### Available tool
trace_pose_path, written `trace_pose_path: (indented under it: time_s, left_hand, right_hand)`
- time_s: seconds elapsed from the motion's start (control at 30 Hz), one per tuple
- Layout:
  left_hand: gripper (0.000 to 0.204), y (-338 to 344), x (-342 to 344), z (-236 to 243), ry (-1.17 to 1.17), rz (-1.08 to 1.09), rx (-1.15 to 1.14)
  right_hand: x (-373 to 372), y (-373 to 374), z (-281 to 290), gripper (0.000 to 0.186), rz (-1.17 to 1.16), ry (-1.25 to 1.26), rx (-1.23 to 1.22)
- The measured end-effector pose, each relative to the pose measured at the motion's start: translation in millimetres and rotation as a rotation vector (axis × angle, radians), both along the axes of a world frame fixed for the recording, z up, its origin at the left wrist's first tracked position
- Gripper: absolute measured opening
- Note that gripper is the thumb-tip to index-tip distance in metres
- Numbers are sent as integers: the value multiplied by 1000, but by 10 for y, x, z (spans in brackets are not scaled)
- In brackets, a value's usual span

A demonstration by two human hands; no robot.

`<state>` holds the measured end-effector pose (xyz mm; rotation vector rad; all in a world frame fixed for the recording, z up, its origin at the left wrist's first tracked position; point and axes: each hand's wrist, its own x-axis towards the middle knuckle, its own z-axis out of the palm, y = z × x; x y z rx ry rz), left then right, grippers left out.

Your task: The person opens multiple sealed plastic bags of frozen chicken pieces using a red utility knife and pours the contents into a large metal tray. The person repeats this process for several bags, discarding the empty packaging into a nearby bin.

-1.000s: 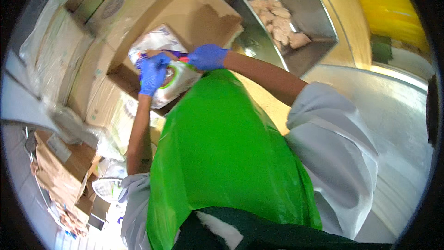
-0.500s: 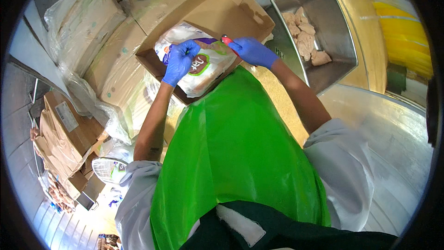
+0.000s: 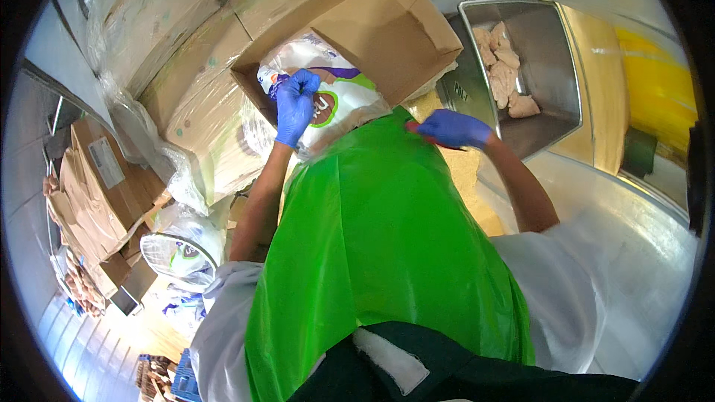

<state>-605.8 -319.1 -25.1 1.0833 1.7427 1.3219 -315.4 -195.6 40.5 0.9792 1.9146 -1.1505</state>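
While the white plastic bag with purple and green print (image 3: 359, 110) lies in the near left part of the shallow brown cardboard box (image 3: 383, 26), the blue-gloved left hand (image 3: 296, 108) pinches its film, fingers bunched. Blue-gloved right hand (image 3: 456, 130), clear of the bag, is closed around a red tool (image 3: 411, 127) (working end unclear). Right of the box: rectangular metal bin (image 3: 540, 126), pale raw meat pieces (image 3: 504, 78) inside.

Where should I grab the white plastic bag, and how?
I'd cup the white plastic bag along its upper-right edge, coming from the bare part of the cardboard box: there's probably finger room there, the bag looks soft and bulging, and the left hand overlaps its left side.
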Motion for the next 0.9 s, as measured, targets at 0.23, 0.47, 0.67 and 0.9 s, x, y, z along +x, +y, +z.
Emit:
trace_pose_path:
  time_s: [0.23, 0.47, 0.67, 0.9]
  left_hand:
    - [6, 112, 119, 227, 407, -349, 159]
    - [2, -16, 212, 462, 419, -424, 206]
    - [6, -164, 319, 603, 430, -485, 266]
    - [7, -224, 325, 724, 511, -543, 215]
  right_hand:
    - [74, 498, 33, 37, -276, 637, 533]
    - [-1435, 610, -227, 25, 841, 563, 950]
    - [-2218, 906, -197, 27, 1284, 1132, 1318]
    - [-2804, 1037, -80, 33, 1603, 1300, 1424]
